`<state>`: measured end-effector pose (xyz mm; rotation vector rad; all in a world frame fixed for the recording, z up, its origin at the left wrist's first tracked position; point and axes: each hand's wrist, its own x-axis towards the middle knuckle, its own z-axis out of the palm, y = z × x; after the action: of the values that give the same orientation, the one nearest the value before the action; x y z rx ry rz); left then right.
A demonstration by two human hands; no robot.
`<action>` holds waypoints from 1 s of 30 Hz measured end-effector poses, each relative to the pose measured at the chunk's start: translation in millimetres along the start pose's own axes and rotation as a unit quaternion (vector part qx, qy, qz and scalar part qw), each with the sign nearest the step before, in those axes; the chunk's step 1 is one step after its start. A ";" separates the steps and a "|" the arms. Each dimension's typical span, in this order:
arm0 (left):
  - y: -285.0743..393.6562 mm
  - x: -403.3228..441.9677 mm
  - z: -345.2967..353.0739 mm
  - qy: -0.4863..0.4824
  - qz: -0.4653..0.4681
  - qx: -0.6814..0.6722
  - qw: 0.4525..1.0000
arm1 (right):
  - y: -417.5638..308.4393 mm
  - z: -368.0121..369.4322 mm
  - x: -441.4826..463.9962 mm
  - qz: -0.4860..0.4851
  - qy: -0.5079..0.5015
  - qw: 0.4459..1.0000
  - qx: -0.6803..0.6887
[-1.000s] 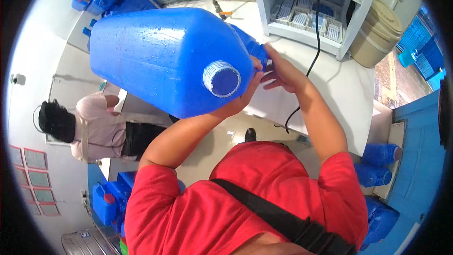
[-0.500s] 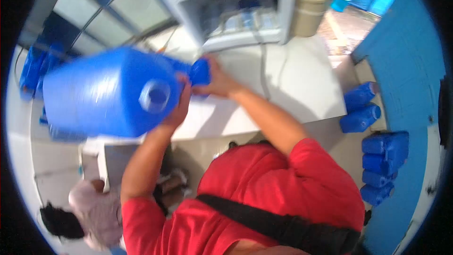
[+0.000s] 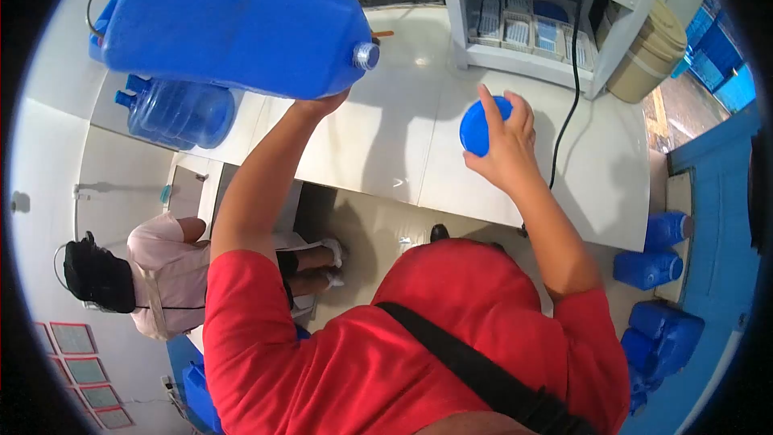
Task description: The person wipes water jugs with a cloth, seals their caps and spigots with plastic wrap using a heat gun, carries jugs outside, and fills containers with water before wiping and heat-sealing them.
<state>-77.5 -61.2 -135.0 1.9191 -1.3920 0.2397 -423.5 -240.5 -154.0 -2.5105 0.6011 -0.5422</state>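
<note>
Blue jug (image 3: 233, 28), 1: 10 o'clock from right hand (image 3: 506, 145); long axis roughly 9-to-3, neck (image 3: 365, 55) at 3; left hand (image 3: 322, 103) nearer, at 4, fingers hidden. Blue disc (image 3: 475, 130), 1: right fingers spread about it, grip unclear.

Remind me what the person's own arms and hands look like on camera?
Short red sleeves, left and right, leave the forearms uncovered. The right hand is bare, without a visible glove, ring or watch. The left hand is mostly hidden; no sleeve reaches its wrist.
</note>
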 end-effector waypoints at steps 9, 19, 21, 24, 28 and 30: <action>113.1 66.8 -127.5 0.142 -0.087 -0.167 0.972 | 26.7 3.0 -17.6 0.204 -0.093 0.637 0.738; 74.3 92.3 -186.5 0.072 -0.352 -0.430 0.828 | 7.0 27.4 19.5 0.215 -0.166 0.743 0.612; 62.0 97.4 -183.6 0.073 -0.385 -0.447 0.804 | -5.4 35.9 34.9 0.182 -0.175 0.770 0.586; 69.5 79.0 -188.5 0.103 -0.374 -0.278 0.879 | -8.6 61.0 63.2 0.126 -0.162 0.831 0.518; 75.6 -35.3 -151.3 0.346 -0.115 -0.257 0.895 | -24.4 80.3 99.5 0.110 -0.133 0.841 0.513; 73.2 -108.8 -88.2 0.325 -0.116 -0.287 0.894 | -25.8 98.8 118.2 0.124 -0.095 0.870 0.468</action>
<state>-161.7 67.4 -98.3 1.3075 -0.6703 0.2809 -271.1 -243.5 -188.2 -1.5104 0.4230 -0.3525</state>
